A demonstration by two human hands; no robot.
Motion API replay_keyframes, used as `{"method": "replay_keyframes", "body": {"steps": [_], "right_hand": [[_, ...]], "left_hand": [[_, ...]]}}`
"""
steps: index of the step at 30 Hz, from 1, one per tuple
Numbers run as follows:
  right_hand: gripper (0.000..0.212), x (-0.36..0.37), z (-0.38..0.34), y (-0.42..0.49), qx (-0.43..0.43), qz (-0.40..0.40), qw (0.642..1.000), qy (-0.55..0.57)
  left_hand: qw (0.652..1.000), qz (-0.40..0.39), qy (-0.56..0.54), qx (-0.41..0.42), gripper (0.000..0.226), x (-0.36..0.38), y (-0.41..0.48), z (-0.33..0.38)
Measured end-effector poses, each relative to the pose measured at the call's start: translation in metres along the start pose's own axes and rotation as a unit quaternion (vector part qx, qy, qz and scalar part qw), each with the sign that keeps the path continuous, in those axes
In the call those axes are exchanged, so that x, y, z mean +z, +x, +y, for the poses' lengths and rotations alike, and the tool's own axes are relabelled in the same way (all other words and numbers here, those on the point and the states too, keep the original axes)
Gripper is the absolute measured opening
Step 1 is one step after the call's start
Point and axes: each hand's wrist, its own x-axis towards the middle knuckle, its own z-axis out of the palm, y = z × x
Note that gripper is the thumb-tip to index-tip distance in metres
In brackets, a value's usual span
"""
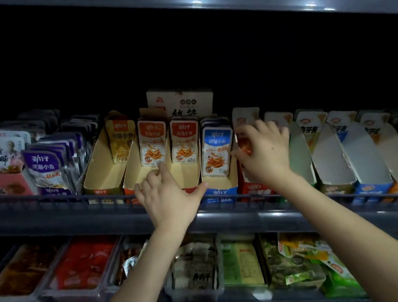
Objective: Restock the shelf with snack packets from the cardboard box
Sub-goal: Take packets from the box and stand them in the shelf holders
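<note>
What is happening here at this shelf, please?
A person is restocking a dim store shelf. The right hand grips red snack packets over the red display carton. The left hand reaches into the orange carton further left; whether it holds anything is unclear.
</note>
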Motion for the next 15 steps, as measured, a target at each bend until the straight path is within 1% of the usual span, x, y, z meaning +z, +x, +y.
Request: {"method": "replay_keyframes", "body": {"steps": [1, 3, 5, 8, 9, 11, 13, 15], "right_hand": [[0.037, -0.010, 0.002, -0.018, 0.005, 0.025, 0.999, 0.028], [0.029, -0.029, 0.003, -0.062, 0.021, 0.036, 0.996, 0.083], [0.026, -0.042, 0.005, -0.116, 0.048, 0.008, 0.990, 0.133], [0.026, -0.036, 0.011, -0.211, 0.069, -0.065, 0.980, 0.177], [0.024, -0.030, 0.013, -0.244, 0.079, -0.088, 0.976, 0.185], [0.020, -0.017, 0.013, -0.308, 0.109, -0.144, 0.966, 0.184], [0.017, 0.001, 0.012, -0.368, 0.134, -0.208, 0.954, 0.166], [0.014, 0.016, 0.009, -0.419, 0.168, -0.287, 0.928, 0.167]], "left_hand": [[1.000, 0.014, -0.017, 0.006, 0.097, -0.005, -0.008, -0.002], [0.997, 0.048, -0.057, 0.023, 0.075, -0.012, -0.030, -0.014], [0.994, 0.065, -0.084, 0.035, 0.055, -0.009, -0.060, -0.035], [0.996, 0.049, -0.065, 0.043, 0.042, 0.011, -0.116, -0.078], [0.997, 0.040, -0.055, 0.042, 0.038, 0.019, -0.136, -0.094], [0.999, -0.001, -0.027, 0.028, 0.030, 0.035, -0.175, -0.125], [0.998, -0.058, 0.009, 0.011, 0.030, 0.053, -0.213, -0.155], [0.992, -0.122, 0.030, 0.005, 0.036, 0.071, -0.250, -0.178]]}}
